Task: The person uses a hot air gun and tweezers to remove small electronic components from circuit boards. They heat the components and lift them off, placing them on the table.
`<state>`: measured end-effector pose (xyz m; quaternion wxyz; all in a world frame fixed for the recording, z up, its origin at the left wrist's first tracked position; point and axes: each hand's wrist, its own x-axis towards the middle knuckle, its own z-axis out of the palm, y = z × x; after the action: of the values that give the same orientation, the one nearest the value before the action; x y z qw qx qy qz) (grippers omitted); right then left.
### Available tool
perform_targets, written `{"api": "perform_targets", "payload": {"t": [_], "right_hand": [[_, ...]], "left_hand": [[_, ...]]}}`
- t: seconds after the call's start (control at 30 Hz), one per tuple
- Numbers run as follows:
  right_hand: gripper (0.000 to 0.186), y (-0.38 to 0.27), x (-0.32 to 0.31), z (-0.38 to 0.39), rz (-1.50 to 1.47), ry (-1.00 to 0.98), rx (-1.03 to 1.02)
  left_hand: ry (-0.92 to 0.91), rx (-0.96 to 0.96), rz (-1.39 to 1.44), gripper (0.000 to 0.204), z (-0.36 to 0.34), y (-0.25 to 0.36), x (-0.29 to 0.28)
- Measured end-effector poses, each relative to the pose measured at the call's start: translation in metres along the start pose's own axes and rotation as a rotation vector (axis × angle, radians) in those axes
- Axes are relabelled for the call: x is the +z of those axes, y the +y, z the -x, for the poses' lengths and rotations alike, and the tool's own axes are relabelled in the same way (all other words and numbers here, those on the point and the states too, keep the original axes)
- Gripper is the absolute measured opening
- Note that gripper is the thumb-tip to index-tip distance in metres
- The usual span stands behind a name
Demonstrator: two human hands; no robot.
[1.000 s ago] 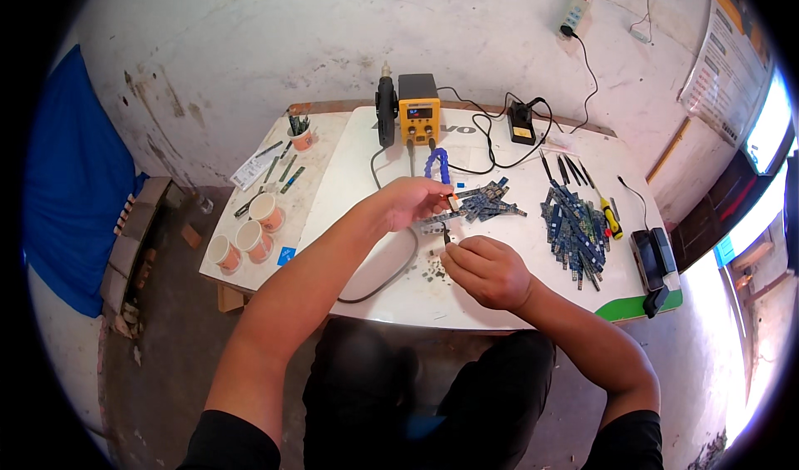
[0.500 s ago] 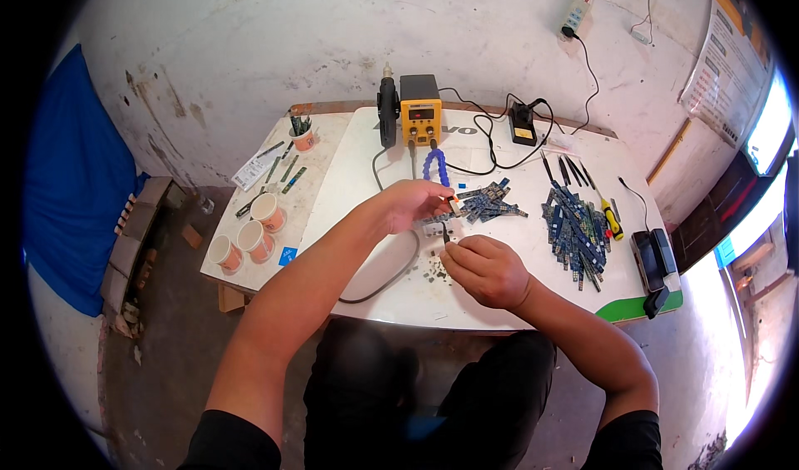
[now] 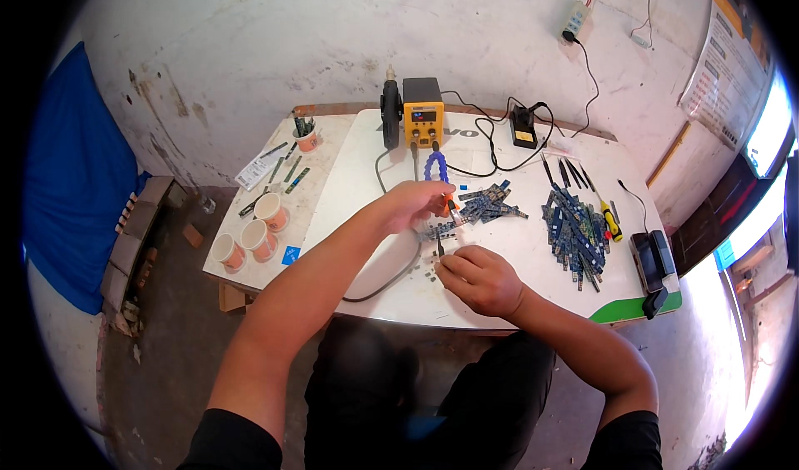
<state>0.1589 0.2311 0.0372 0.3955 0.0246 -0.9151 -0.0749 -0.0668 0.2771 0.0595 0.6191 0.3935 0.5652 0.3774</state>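
My left hand (image 3: pixel 419 205) is closed around a small orange tool (image 3: pixel 449 197) with a metallic, dark-tipped end pointing down; its exact kind is unclear. Beneath that tip lie a small circuit board (image 3: pixel 439 232) and a holder, partly covered by my hands. My right hand (image 3: pixel 483 280) pinches slim dark tweezers (image 3: pixel 440 245), their points reaching toward the same board. Tiny loose chips (image 3: pixel 429 276) are scattered on the white table just left of my right fingers. Beyond my hands spreads a pile of narrow circuit boards (image 3: pixel 491 204).
A yellow soldering station (image 3: pixel 423 123) stands at the back, with a blue segmented hose (image 3: pixel 435 164) before it. Right are a larger board pile (image 3: pixel 576 237), a yellow screwdriver (image 3: pixel 612 220) and a phone-like device (image 3: pixel 647 262). Paper cups (image 3: pixel 259 239) stand left; cables cross the tabletop.
My right hand and tweezers have shifted slightly left and down. The orange tool in my left hand has turned, showing more of its body. The station's display has changed from red to bluish.
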Motion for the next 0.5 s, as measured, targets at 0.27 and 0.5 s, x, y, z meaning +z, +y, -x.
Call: {"api": "perform_targets", "payload": {"t": [0.27,0.5], "right_hand": [[0.032,-0.025,-0.004,0.008,0.000,0.014,0.096],[0.031,-0.039,-0.008,0.016,-0.017,0.061,0.174]], "left_hand": [[0.102,-0.005,-0.252,0.026,-0.015,0.012,-0.003],[0.164,0.109,-0.591,0.029,-0.023,0.034,-0.023]]}}
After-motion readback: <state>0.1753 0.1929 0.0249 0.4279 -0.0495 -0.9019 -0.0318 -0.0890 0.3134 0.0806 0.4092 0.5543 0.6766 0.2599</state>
